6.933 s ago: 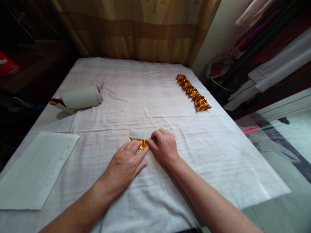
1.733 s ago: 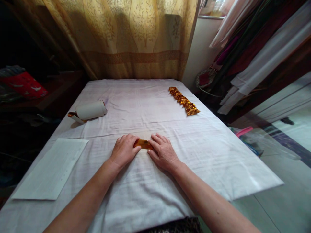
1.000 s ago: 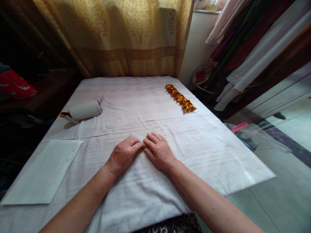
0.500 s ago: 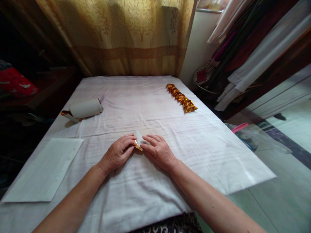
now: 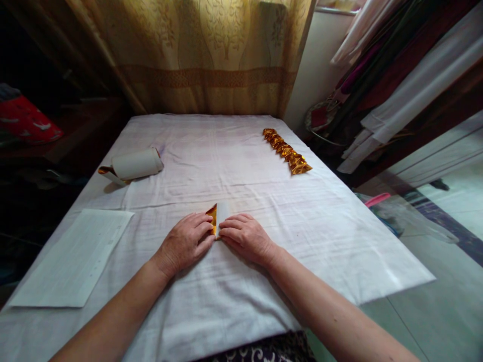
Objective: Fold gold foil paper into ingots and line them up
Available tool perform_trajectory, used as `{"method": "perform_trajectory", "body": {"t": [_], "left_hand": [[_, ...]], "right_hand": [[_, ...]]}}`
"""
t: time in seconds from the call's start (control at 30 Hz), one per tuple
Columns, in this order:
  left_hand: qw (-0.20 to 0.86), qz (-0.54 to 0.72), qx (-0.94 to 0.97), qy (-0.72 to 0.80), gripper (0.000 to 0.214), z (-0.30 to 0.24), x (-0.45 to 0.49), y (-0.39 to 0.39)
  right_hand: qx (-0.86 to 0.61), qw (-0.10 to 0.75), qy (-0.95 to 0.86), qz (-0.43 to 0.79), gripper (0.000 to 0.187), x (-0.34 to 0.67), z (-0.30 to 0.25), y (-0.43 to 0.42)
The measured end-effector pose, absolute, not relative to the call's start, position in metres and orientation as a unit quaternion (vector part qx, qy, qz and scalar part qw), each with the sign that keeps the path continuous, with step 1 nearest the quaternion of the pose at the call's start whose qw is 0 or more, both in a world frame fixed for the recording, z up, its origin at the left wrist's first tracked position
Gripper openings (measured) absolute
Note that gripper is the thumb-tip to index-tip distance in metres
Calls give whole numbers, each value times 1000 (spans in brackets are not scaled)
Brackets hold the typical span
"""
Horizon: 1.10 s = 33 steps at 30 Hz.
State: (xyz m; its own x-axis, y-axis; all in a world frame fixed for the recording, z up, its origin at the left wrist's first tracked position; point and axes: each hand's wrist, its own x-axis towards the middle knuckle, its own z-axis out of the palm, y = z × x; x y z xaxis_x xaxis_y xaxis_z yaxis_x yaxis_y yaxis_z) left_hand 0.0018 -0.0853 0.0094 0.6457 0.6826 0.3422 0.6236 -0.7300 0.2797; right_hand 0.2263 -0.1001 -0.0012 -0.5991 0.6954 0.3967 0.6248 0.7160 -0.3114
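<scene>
Between my hands, near the front of the table, lies a small piece of gold foil paper (image 5: 213, 217), its back white and its left side folded over to show a gold triangle. My left hand (image 5: 187, 237) has its fingers closed on the gold left part, with the thumb at the bottom edge. On the white right part rest the fingertips of my right hand (image 5: 245, 235), closed together at the lower corner. Fingers partly hide the lower half of the paper.
A white cloth covers the table (image 5: 211, 151). A paper roll (image 5: 136, 163) with a gold inner side lies at left, and a pale sheet (image 5: 75, 259) nearer me. A row of folded gold foil pieces (image 5: 286, 151) sits at back right. Behind hangs a curtain (image 5: 211, 75).
The paper has turned upright, and its left side now lies folded over as a larger gold triangle. Both hands stay close at its lower edge. The whole view has shifted slightly.
</scene>
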Motion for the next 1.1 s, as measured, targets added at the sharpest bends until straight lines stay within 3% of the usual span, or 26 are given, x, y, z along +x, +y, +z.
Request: {"method": "perform_trajectory", "body": {"t": [0.57, 1.1], "left_hand": [[111, 265, 868, 406, 7, 7, 12, -92], [103, 279, 854, 428, 10, 6, 19, -95]], "right_hand": [[-473, 297, -812, 172, 2, 219, -5, -84], [-489, 325, -792, 167, 10, 212, -5, -89]]}}
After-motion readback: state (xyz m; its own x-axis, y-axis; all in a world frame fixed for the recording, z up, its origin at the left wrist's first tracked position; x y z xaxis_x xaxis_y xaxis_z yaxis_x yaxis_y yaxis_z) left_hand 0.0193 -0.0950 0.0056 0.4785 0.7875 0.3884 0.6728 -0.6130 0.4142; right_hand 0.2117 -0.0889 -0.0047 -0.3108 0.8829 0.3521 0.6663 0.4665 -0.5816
